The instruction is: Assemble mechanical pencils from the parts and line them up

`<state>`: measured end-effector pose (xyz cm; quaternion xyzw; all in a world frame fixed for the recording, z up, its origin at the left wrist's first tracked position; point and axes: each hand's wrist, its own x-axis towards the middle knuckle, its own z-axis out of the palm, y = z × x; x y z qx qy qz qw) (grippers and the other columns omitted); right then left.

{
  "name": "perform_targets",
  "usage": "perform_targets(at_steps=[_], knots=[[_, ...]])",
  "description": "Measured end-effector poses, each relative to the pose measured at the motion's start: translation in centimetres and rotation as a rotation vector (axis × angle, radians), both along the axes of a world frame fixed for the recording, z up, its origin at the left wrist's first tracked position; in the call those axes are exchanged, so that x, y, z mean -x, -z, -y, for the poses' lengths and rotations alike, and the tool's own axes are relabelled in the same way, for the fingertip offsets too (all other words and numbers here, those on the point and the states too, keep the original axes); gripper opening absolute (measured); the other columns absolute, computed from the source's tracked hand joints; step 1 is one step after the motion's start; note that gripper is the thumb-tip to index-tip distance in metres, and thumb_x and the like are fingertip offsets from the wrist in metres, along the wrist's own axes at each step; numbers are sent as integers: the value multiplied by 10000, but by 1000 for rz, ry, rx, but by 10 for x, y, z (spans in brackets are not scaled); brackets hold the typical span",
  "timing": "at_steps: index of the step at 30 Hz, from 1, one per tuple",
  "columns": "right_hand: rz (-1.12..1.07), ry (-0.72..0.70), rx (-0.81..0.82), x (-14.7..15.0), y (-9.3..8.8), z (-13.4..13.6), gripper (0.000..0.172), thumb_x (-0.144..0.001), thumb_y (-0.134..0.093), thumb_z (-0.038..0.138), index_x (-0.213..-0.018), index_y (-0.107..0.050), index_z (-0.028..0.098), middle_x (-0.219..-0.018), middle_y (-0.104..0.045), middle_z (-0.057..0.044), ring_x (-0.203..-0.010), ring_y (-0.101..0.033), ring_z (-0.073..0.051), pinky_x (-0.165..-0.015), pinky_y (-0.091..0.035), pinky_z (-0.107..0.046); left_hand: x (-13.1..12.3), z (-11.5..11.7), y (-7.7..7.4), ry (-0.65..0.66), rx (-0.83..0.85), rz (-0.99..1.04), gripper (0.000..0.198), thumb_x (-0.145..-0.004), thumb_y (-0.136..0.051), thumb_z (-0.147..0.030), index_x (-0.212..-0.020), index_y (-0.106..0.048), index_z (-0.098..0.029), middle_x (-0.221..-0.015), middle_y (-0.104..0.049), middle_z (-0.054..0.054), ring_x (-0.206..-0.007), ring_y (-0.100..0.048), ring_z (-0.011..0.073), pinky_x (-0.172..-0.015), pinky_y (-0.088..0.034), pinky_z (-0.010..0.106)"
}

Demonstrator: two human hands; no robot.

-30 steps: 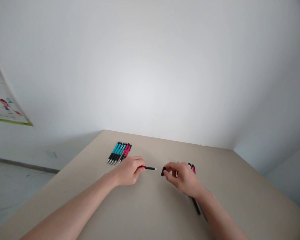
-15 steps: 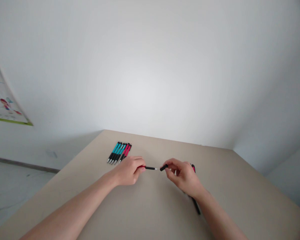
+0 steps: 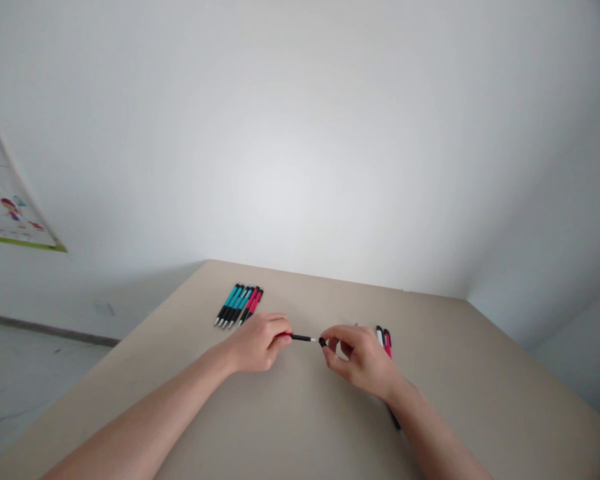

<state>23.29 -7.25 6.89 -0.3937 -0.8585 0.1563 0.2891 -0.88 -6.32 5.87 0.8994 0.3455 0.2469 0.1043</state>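
My left hand (image 3: 263, 341) is closed on a pen (image 3: 301, 338) whose red part barely shows at the fingertips. Its black front section and thin pale tip point right. The fingers of my right hand (image 3: 357, 353) pinch a short black pen grip (image 3: 323, 342), mostly covered by the fingertips. The grip's end is right by the pale tip; whether the two touch I cannot tell. Beyond my right hand lie a pen with a white barrel (image 3: 379, 335) and a red pen (image 3: 387, 341), both partly hidden by the hand.
Several turquoise pens (image 3: 229, 300) and red pens (image 3: 255, 300) lie in a row beyond my left hand. A black piece (image 3: 395, 420) shows beside my right forearm. The beige table (image 3: 300, 427) meets a white wall (image 3: 300, 167); a poster (image 3: 10, 193) hangs at left.
My right hand has turned and shifted slightly, bringing the black grip in line with the pen's tip. More of the white and red pens behind it now shows. My left hand stays nearly still.
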Motion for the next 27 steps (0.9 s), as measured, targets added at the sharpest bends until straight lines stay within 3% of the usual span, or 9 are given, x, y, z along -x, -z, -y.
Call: perform_targets(at_steps=[11,16,27], knots=[[1,3,-78,2,-1,2,149,-808,-558,186,-900,-671,210,-836,-578,-36,-656,-530,-122,-602,-392,-239,-3,0,-1,31,35,-49,173,-910,-462,-190,-830,-612,-158,-799,-588,30,-743,-555,139,-695,-401,224],[37,17,-92,3,1,2,137,-823,-543,166,-892,-653,211,-806,-590,-22,-636,-522,-122,-599,-382,-240,-3,-1,0,15,55,-42,153,-908,-514,-264,-880,-633,-173,-796,-604,19,-723,-564,130,-671,-399,213],[31,-15,-61,6,1,4,143,-844,-529,147,-909,-639,210,-851,-591,-36,-704,-552,-142,-655,-412,-252,-3,0,-3,30,32,-23,151,-901,-515,-241,-868,-644,-168,-769,-614,20,-710,-567,131,-659,-403,212]])
